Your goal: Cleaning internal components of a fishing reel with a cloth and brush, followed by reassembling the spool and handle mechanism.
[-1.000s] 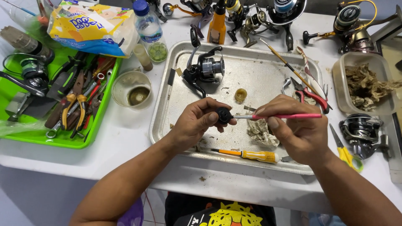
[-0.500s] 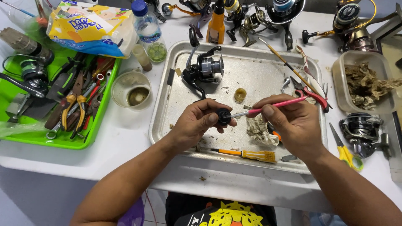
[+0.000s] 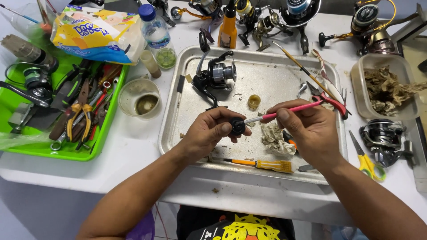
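Observation:
My left hand (image 3: 212,132) pinches a small black round reel part (image 3: 237,127) over a metal tray (image 3: 187,95). My right hand (image 3: 307,129) grips a thin pink-handled brush (image 3: 289,112) whose metal tip touches the black part. A black and silver fishing reel (image 3: 214,76) lies in the tray's far left. A crumpled dirty rag (image 3: 276,138) sits under my right hand. An orange and yellow screwdriver (image 3: 262,164) rests along the tray's near rim.
A green tray (image 3: 104,133) of pliers and tools stands at the left, a small clear cup (image 3: 138,98) beside it. Several reels line the back edge. A clear tub of fibrous scraps (image 3: 386,91), another reel (image 3: 382,138) and yellow scissors (image 3: 367,160) lie right.
My right hand has tilted the pink brush so its handle points up to the right, with the tip kept on the black part. My left hand has barely moved.

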